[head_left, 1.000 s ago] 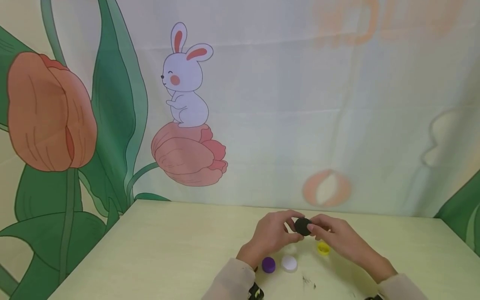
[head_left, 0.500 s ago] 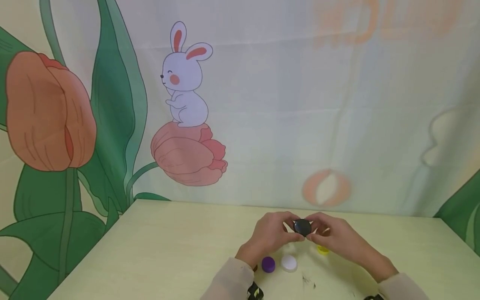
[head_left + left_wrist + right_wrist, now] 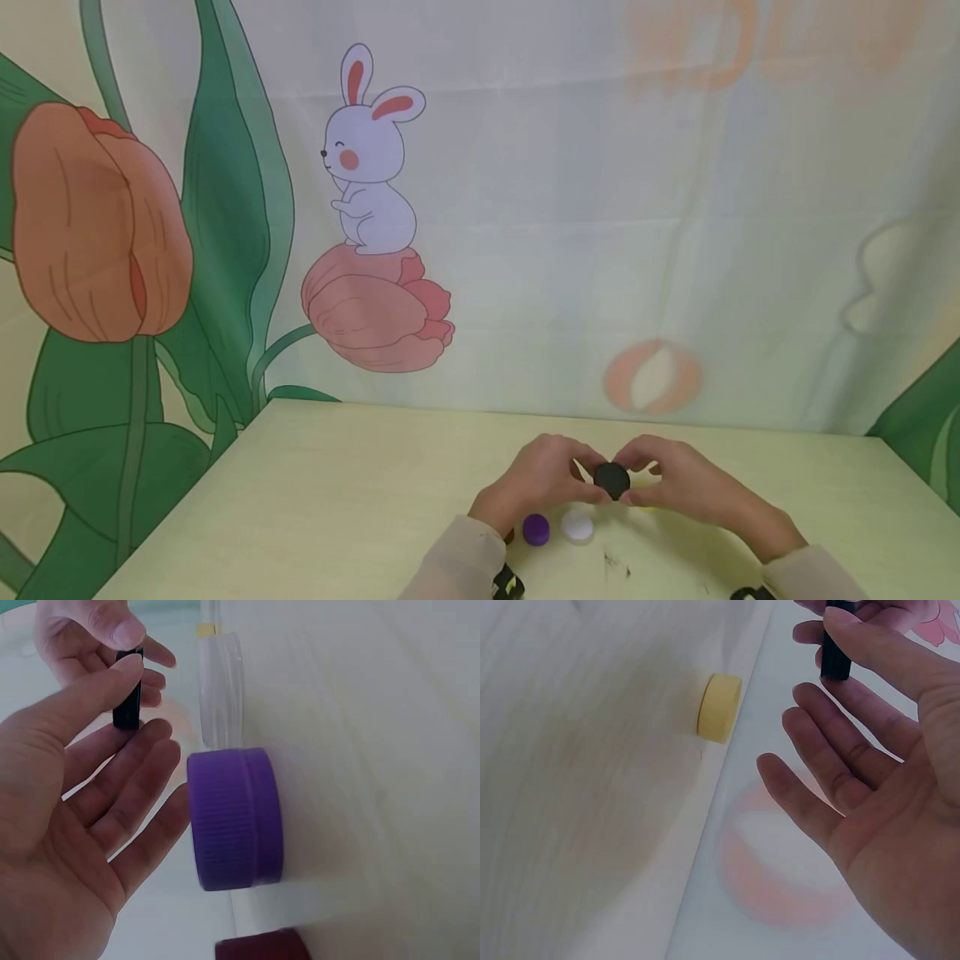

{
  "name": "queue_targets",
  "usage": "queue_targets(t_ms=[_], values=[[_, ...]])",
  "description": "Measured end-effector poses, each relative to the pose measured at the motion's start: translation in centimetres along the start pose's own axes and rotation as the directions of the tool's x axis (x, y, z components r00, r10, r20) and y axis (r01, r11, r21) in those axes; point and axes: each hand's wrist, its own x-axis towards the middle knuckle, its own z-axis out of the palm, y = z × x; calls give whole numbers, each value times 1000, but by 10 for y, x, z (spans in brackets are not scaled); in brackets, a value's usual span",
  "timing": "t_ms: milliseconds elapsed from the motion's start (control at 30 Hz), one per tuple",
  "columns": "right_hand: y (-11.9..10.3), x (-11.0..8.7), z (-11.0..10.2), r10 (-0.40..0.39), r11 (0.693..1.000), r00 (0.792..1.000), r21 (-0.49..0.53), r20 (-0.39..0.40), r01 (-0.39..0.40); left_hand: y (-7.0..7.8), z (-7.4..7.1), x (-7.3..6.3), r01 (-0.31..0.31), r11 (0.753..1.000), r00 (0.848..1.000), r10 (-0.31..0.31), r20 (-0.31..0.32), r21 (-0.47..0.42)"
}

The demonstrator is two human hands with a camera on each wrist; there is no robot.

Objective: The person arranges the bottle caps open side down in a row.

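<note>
A round black bottle cap [image 3: 612, 481] is held up over the table between both hands. My left hand [image 3: 543, 475] pinches its left edge with thumb and forefinger, while the other fingers spread loosely. On the opposite edge, the thumb and forefinger of my right hand [image 3: 678, 479] pinch it too. The wrist views show the cap edge-on as a thin black band. Below the hands lie a ridged purple bottle cap [image 3: 232, 819] and a white cap [image 3: 577, 527]. A yellow cap [image 3: 720, 709] sits behind the right hand, mostly covered by it in the head view.
Part of a dark red cap [image 3: 262, 946] shows near the left wrist. Dark marks [image 3: 615, 565] spot the pale table [image 3: 337, 500]. A printed cloth [image 3: 540, 250] with a rabbit and tulips hangs at the back edge.
The black cap has been turned in the fingers, showing a shiny face half a second ago and a matte one now. Both hands have come lower and closer with it.
</note>
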Motion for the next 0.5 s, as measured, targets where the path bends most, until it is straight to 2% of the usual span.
queue_targets(t_ms=[267,500], values=[[-1,-3,1,42,999,994,13,102,-43,-1,0,-1,32,999,992,-26,126,-43],[-1,-3,3,43,999,992,-18,117,-41,-3,0,-1,25,999,987,-18,163,-42]])
